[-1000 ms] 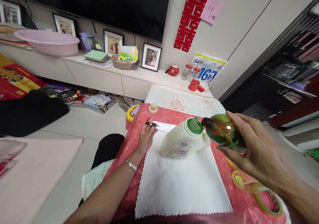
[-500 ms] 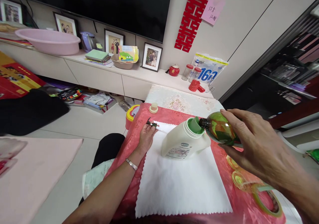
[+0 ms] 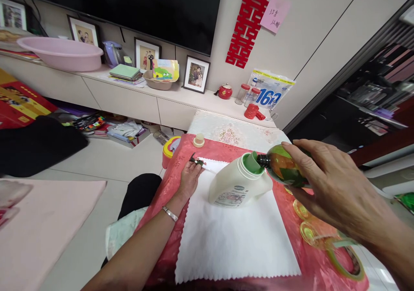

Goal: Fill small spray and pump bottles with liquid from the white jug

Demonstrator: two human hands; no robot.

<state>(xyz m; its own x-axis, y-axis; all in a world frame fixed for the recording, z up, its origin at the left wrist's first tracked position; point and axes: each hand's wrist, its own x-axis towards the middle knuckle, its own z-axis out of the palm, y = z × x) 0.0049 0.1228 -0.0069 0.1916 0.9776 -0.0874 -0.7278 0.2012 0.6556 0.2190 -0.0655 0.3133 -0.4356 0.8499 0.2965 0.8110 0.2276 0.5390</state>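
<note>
Nearest, below the right forearm, a roll of tape (image 3: 357, 267) lies on the red table cover (image 3: 161, 222), with clear yellow discs (image 3: 308, 233) just beyond it. To the left of these, a white scalloped cloth (image 3: 236, 248) spreads out between the two hands.

The right hand (image 3: 320, 179) is curled round the body of a bottle (image 3: 284, 164), fingers over the far side and thumb on the near side. The bottle lies tipped over, its long axis running leftward from that hand, so its neck reaches the green spout (image 3: 252, 162) of a jug (image 3: 231, 192). Whether the two touch, I cannot tell. The left hand (image 3: 190, 179), palm turned up, pinches a dark pump head (image 3: 197, 161) at its fingertips; it is well apart from the bottle, with the jug's body between.

The bottle is see-through green with amber patches and a black threaded neck, with no cap on it. The jug, to the left of the right hand, stands upright on the cloth, cream-coloured, labelled low down, its handle on the right hand's side.

Past the left fingertips sits a pale cap (image 3: 199, 140); farther off, a floral cloth (image 3: 208, 125).
</note>
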